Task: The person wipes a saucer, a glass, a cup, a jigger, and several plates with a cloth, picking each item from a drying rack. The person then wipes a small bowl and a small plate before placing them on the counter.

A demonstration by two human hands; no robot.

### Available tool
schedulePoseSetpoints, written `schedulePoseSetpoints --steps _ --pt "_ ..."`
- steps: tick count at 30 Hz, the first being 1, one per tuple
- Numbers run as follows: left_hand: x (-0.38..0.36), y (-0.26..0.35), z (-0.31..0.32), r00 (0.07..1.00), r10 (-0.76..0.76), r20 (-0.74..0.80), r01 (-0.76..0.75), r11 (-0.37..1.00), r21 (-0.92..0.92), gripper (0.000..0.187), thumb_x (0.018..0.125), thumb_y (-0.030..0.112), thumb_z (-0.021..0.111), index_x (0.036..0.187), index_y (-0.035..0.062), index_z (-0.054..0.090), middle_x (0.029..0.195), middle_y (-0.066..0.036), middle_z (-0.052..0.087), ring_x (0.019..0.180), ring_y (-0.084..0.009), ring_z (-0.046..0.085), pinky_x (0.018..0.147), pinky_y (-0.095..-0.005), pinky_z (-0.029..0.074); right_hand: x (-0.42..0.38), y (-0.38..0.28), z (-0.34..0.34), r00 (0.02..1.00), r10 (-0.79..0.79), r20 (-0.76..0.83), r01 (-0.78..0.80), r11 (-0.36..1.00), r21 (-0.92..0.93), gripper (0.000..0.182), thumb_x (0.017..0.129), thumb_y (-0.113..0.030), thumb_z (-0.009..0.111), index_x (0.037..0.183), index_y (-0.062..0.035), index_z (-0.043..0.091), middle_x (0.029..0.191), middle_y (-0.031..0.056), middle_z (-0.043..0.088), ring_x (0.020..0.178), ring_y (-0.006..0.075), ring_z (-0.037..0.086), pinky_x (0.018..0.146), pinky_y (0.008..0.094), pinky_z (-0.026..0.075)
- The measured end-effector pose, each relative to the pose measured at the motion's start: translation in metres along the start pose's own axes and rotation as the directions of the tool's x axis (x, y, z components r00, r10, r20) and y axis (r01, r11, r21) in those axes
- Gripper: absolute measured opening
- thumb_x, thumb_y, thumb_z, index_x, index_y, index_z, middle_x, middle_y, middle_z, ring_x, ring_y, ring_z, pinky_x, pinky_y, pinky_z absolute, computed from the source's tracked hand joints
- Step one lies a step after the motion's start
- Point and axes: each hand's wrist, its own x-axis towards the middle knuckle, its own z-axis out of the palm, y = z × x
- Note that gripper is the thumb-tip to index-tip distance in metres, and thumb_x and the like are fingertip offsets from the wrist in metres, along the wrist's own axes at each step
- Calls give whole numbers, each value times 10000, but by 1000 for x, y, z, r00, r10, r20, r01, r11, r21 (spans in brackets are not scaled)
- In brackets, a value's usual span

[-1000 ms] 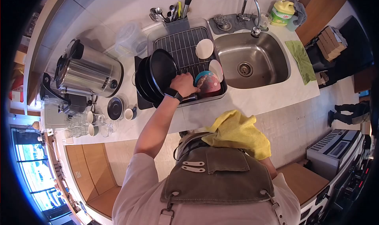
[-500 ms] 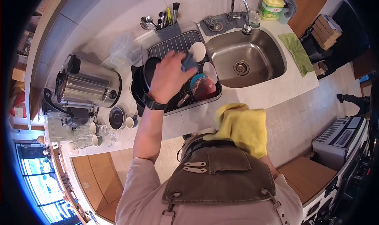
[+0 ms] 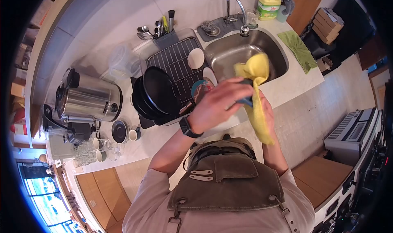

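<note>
Drying a small dark blue item (image 3: 245, 100) with a yellow cloth (image 3: 257, 92), held up in front of the sink (image 3: 229, 55).

Head view: left hand (image 3: 219, 104) closed round the blue item, fingers curled over its top; right hand (image 3: 267, 112) under the cloth, gripping it from beneath, palm mostly hidden, so cannot tell how tightly. Item sits between both hands, above the counter edge, near the dish rack (image 3: 172, 63) with its black pans (image 3: 153, 92), white plates (image 3: 196, 58) and a patterned bowl (image 3: 200, 87). Best done with a firm left grip, cloth wrapped fully round the item, turning it bit by bit; worth keeping the hanging cloth tail clear of the rack.
</note>
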Motion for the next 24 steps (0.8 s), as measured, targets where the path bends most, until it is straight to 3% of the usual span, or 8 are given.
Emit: schedulePoseSetpoints --steps 1,2,7,9,11,13,16,24 --pt "0 3 -3 1000 19 24 -18 1000 -22 523 719 17 824 1204 97 647 1258 -72 658 1229 -274 594 980 -386 506 -6 5 4 992 -82 93 123 747 -654 388 1050 -253 490 1327 10 556 1190 67 634 1053 125 602 918 281 479" --pt "0 9 -8 998 36 45 -34 998 -44 545 709 19 831 1213 99 640 1249 -70 664 1234 -279 591 990 -391 500 -8 9 8 972 -73 223 231 117 -966 389 1055 -254 488 1324 17 561 1185 64 643 1055 110 602 935 264 471" --pt "-10 26 -19 988 -124 -94 95 960 -262 646 734 49 850 1310 80 560 1336 -127 617 1280 -308 561 1036 -412 463 -6 29 24 982 -18 186 182 314 -932 343 995 -228 573 1207 38 617 1070 83 703 871 134 677 784 260 539" --pt "-26 2 10 848 -440 -296 98 679 -728 507 934 206 688 1372 48 490 1409 -130 545 1303 -238 516 1058 -362 424 -14 36 22 980 0 198 182 396 -900 334 963 -226 608 1167 38 629 1054 86 707 845 139 681 768 262 545" --pt "-59 -27 41 728 -685 -6 236 259 -937 423 1021 267 557 1373 39 499 1364 -77 557 1226 -153 518 1035 -313 424 -24 48 26 980 -11 199 188 372 -909 389 902 -261 673 1133 49 633 1056 100 702 866 140 672 789 272 538" --pt "-69 -7 40 671 -639 376 612 192 -767 345 1046 225 501 1320 25 563 1256 -38 614 1096 -94 551 977 -300 464 -31 46 30 963 39 267 246 282 -927 423 873 -258 700 1148 56 629 1074 106 698 902 152 670 819 287 534" --pt "-96 -20 23 860 -169 482 503 117 -856 324 1015 158 543 1303 18 593 1182 -44 657 1081 -128 599 951 -301 488 -45 31 35 910 30 413 411 59 -910 590 843 -291 676 1287 74 542 1167 159 666 995 238 678 886 348 553" --pt "-94 4 85 756 -586 -291 255 674 -693 495 955 136 633 1412 26 480 1379 -117 538 1289 -247 488 1084 -397 383 -10 61 -12 772 -38 634 558 -437 -705 368 890 9 696 1228 22 549 1122 72 661 976 147 646 870 293 518"
